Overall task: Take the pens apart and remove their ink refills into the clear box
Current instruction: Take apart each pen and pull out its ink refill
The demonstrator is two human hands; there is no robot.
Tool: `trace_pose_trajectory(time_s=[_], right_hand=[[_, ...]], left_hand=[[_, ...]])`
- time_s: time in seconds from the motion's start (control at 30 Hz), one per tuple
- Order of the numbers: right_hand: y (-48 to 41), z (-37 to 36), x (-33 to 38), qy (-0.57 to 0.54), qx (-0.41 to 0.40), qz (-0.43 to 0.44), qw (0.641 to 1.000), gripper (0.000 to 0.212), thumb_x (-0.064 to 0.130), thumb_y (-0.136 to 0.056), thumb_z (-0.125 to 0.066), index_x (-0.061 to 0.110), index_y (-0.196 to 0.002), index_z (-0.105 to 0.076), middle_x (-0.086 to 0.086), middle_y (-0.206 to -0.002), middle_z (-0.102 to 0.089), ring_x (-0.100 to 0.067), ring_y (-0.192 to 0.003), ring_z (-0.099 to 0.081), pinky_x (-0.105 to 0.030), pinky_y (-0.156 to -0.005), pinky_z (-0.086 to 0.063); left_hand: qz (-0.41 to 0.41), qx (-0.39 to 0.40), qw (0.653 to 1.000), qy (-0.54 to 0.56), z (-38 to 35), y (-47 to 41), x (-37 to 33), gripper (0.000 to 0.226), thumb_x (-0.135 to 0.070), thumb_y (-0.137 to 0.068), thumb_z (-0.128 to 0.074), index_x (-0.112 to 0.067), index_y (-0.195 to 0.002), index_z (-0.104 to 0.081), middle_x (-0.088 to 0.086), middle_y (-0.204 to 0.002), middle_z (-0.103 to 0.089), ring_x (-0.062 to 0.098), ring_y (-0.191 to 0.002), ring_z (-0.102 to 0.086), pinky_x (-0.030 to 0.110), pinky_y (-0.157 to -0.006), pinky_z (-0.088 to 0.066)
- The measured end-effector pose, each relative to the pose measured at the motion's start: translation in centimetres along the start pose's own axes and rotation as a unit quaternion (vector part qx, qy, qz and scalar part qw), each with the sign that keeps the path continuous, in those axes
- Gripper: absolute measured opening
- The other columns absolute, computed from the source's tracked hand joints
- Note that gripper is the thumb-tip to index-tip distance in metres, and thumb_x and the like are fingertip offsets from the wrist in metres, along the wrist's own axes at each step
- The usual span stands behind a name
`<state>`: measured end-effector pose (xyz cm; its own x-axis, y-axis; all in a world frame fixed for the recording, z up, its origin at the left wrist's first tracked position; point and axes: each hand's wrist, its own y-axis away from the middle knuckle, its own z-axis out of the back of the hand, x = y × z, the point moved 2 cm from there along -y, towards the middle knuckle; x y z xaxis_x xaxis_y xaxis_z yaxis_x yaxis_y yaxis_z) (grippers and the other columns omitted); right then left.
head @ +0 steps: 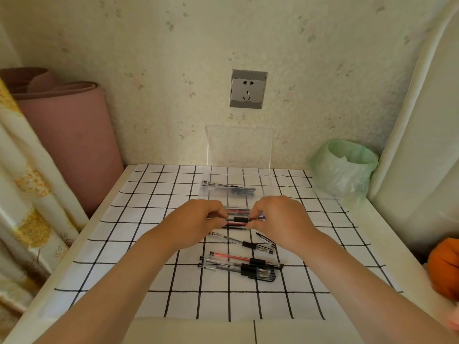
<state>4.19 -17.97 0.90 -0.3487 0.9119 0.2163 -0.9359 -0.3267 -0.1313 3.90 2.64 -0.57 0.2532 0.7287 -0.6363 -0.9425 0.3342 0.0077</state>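
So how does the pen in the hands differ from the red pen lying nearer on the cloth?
The held pen is pinched at both ends by the left hand and right hand; the red pen lies untouched on the cloth. The held pen sits level; the red pen slants slightly. Both have a black band.

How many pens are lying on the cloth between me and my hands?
4: a black pen farthest from you, a red pen nearer, then two black pens side by side nearest. That pair may hide another.
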Motion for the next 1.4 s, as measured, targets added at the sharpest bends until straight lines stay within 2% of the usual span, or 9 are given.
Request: trace_pose_trajectory(time_s=[0.13, 0.3, 0.4, 0.53, 0.67, 0.8, 1.17, 1.27, 1.4], right_hand=[[0.0, 0.1, 0.0, -0.001, -0.007, 0.0, 1.0, 0.018, 0.049, -0.085, -0.067, 0.035, -0.095, -0.072, 0.015, -0.097, -0.068, -0.006, -0.086, -0.06, -0.025, -0.068, -0.041], [0.1, -0.1, 0.4, -0.011, -0.003, 0.019, 1.0, 0.018, 0.048, -0.085, -0.067, 0.034, -0.096, -0.072, 0.015, -0.098, -0.068, -0.006, -0.085, -0.059, -0.024, -0.068, -0.04], [0.1, 0.0, 0.3, -0.019, -0.008, 0.016, 1.0, 0.017, 0.048, -0.084, -0.068, 0.035, -0.095, -0.071, 0.015, -0.095, -0.067, -0.003, -0.077, -0.051, -0.023, -0.064, -0.036], [0.2, 0.1, 0.2, -0.014, -0.011, 0.018, 1.0, 0.016, 0.047, -0.084, -0.069, 0.034, -0.094, -0.071, 0.015, -0.094, -0.066, -0.004, -0.08, -0.055, -0.024, -0.066, -0.038], [0.4, -0.3, 0.3, -0.016, -0.004, 0.038, 0.999, 0.015, 0.047, -0.087, -0.065, 0.035, -0.094, -0.069, 0.016, -0.093, -0.066, -0.002, -0.079, -0.053, -0.021, -0.064, -0.038], [0.4, -0.4, 0.2, -0.026, 0.01, 0.04, 0.999, 0.013, 0.044, -0.088, -0.064, 0.034, -0.093, -0.071, 0.016, -0.092, -0.068, -0.004, -0.085, -0.059, -0.024, -0.072, -0.046], [-0.1, 0.0, -3.0, 0.005, 0.048, -0.038, 0.998, 0.017, 0.04, -0.092, -0.058, 0.034, -0.099, -0.072, 0.015, -0.098, -0.069, -0.009, -0.091, -0.061, -0.026, -0.072, -0.045], [-0.1, -0.2, -2.8, 0.001, 0.049, -0.036, 0.998, 0.017, 0.039, -0.092, -0.057, 0.034, -0.1, -0.072, 0.015, -0.098, -0.07, -0.009, -0.091, -0.062, -0.026, -0.071, -0.044], [-0.1, -0.3, -1.7, -0.015, 0.045, -0.008, 0.999, 0.019, 0.04, -0.093, -0.057, 0.034, -0.101, -0.072, 0.015, -0.098, -0.07, -0.008, -0.091, -0.062, -0.025, -0.074, -0.046]], left_hand=[[0.019, 0.019, 0.998, -0.059, -0.1, 0.1, -0.3, 0.024, -0.042, -0.099, -0.047, -0.036, -0.082, -0.062, -0.013, -0.079, -0.066, 0.003, -0.069, -0.057, 0.023, -0.065, -0.045], [-0.043, -0.026, 0.985, -0.163, -0.6, 0.7, -0.8, 0.017, -0.045, -0.09, -0.061, -0.042, -0.106, -0.055, -0.014, -0.086, -0.062, 0.003, -0.071, -0.053, 0.017, -0.06, -0.037], [-0.035, -0.028, 0.988, -0.149, -0.3, 0.5, -1.1, 0.01, -0.043, -0.096, -0.051, -0.038, -0.1, -0.059, -0.009, -0.082, -0.065, 0.008, -0.073, -0.058, 0.022, -0.062, -0.042], [0.015, 0.039, 0.992, -0.118, -0.7, 0.2, -0.5, 0.026, -0.036, -0.101, -0.04, -0.033, -0.095, -0.066, -0.012, -0.089, -0.067, 0.006, -0.084, -0.06, 0.024, -0.077, -0.047], [0.009, 0.057, 0.995, -0.08, -1.3, 0.2, -0.5, 0.021, -0.032, -0.103, -0.039, -0.033, -0.107, -0.06, -0.011, -0.088, -0.062, 0.004, -0.076, -0.057, 0.02, -0.067, -0.044], [0.002, 0.037, 0.994, -0.105, -0.8, 0.5, -0.7, 0.017, -0.048, -0.093, -0.055, -0.039, -0.106, -0.059, -0.012, -0.085, -0.059, 0.004, -0.075, -0.055, 0.025, -0.068, -0.048], [0.13, -0.082, 0.946, -0.285, 2.9, 0.7, 2.3, 0.016, -0.048, -0.089, -0.061, -0.039, -0.102, -0.061, -0.014, -0.081, -0.058, 0.006, -0.075, -0.054, 0.023, -0.058, -0.038], [0.127, -0.106, 0.954, -0.25, 2.9, 0.5, 2.2, 0.016, -0.046, -0.09, -0.06, -0.038, -0.103, -0.063, -0.014, -0.083, -0.06, 0.007, -0.077, -0.057, 0.024, -0.061, -0.043], [0.016, -0.112, 0.983, -0.142, 1.2, 0.1, 0.5, 0.017, -0.045, -0.09, -0.062, -0.041, -0.106, -0.067, -0.017, -0.099, -0.061, 0.005, -0.091, -0.059, 0.029, -0.077, -0.051]])
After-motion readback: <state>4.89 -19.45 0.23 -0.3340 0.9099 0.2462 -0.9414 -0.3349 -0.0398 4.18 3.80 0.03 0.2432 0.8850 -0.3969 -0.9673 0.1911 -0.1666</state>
